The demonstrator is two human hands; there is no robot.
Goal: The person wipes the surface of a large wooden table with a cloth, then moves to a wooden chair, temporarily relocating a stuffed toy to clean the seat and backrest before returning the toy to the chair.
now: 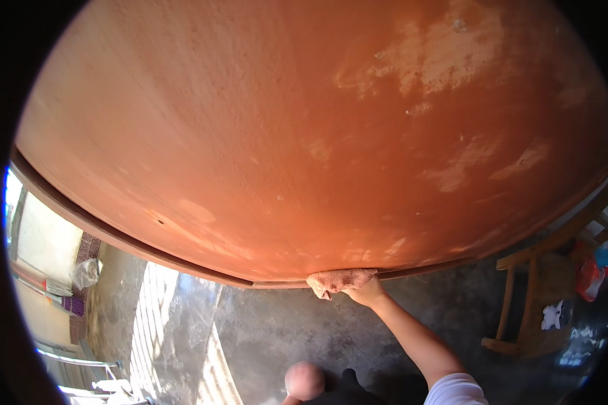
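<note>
A broad reddish-orange panel (263, 152), probably a tabletop, fills the upper view. Its surface shows pale, patchy marks and a small dark hole at left. A brown rim (192, 268) runs along its near edge. My right hand (366, 292) is closed on a crumpled pinkish-brown cloth (337, 281), which rests against this edge, right of the middle. Part of the cloth hangs below the rim. At the bottom, a blurred skin-coloured shape, seemingly my left hand (305, 380), is away from the panel; its fingers cannot be made out.
Sunlight stripes the grey concrete floor (263, 329). At right stands a wooden chair or bench (529, 298), with a white-and-grey toy-like item (552, 316) and a red plastic bag (590, 278). A purple-bristled broom (72, 305), a clear plastic bag (87, 272) and a metal frame (81, 360) are at left.
</note>
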